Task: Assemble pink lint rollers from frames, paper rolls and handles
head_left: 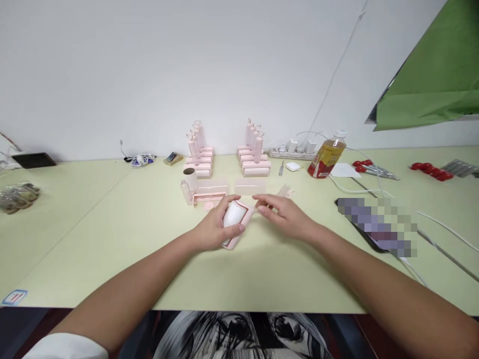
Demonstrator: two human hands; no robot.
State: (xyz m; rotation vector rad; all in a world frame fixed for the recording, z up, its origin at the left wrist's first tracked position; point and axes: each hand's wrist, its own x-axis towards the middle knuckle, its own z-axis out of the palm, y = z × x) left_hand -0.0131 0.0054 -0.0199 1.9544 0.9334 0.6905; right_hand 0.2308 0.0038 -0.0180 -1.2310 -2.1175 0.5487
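My left hand (209, 229) is closed around a lint roller head (235, 214), a white roll in a pink housing, tilted above the table. My right hand (286, 215) is at its upper right end, thumb and fingertips bent close together; whether they pinch a small part there cannot be made out. Just beyond lie two translucent covers (212, 186), a pink frame (219, 196) and a small pink disc (208, 205). A white roll with a brown core (190, 180) stands upright beside a pale pink handle (185, 192). Past my right hand lies a small clear piece (284, 190).
Two rows of pink lint rollers with upright handles (258, 149) stand near the wall. To the right are a drink bottle (327, 157), a power strip (292, 153), a blurred-out phone (374, 227), cables and red-handled tools (364, 166). A bagged bundle (19, 197) lies far left.
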